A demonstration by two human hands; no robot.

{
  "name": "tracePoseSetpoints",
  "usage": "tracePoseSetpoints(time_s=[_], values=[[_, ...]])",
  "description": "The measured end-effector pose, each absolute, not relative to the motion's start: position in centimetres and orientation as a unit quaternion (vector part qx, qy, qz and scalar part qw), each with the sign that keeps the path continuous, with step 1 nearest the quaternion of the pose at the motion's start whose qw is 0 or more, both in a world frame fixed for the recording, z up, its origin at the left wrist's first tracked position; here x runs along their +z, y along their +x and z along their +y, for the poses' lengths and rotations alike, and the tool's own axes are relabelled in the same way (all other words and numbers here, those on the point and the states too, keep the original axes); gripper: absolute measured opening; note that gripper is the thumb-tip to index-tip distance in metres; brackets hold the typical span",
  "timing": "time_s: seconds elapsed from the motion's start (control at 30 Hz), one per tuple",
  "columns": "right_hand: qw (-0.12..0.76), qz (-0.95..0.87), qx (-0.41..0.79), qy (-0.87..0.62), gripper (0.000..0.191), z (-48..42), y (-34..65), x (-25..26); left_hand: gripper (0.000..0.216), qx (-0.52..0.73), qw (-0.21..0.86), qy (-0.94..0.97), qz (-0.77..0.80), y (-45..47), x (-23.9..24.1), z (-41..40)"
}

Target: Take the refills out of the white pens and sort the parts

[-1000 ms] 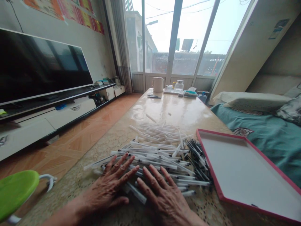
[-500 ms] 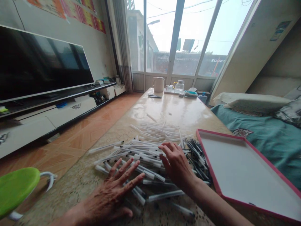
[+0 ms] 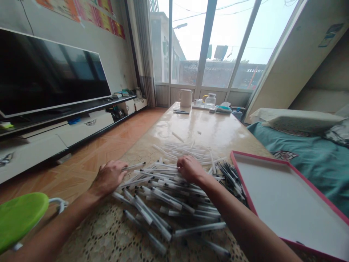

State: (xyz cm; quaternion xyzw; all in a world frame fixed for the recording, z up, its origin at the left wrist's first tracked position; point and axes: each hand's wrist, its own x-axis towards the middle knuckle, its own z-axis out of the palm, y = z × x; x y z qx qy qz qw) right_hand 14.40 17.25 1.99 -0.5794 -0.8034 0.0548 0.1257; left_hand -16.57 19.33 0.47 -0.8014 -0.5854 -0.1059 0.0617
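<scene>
- My left hand (image 3: 108,177): fingers curled over a pen at the pile's left edge; grip unclear.
- My right hand (image 3: 190,168): fingers bunched, knuckles up, on the pen pile (image 3: 169,189).
- Black refills (image 3: 230,178) right of my right fingers, beside the red-rimmed tray (image 3: 275,196).

left hand (image 3: 108,177): bare, no rings | right hand (image 3: 190,168): bare | forearms: unsleeved

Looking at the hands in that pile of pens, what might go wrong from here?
The left hand sits at the pen pile's left fringe near the table edge, so a sweep might roll pens onto the floor. Both hands rest on crossed pens; the right hand might tangle loose refills in.
</scene>
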Motion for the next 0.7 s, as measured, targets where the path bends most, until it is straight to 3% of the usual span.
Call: tracePoseSetpoints(time_s=[0.27,0.43,0.57,0.7], values=[[0.207,-0.776,0.04,-0.595,0.011,15.1,15.3,3.5,0.009,-0.204,0.056,-0.792,-0.572,-15.0,2.1,17.6],[0.27,-0.733,0.05,-0.622,0.005,10.0,18.2,4.3,0.011,-0.282,-0.019,-0.846,-0.451,-10.1,3.6,14.5],[0.351,-0.689,0.13,-0.621,0.008,6.0,19.6,3.7,0.012,-0.263,-0.038,-0.894,-0.361,-5.9,3.4,13.0],[0.347,-0.679,0.188,-0.619,0.008,2.9,20.0,3.0,0.025,-0.282,-0.029,-0.898,-0.337,-3.9,2.9,12.0]])
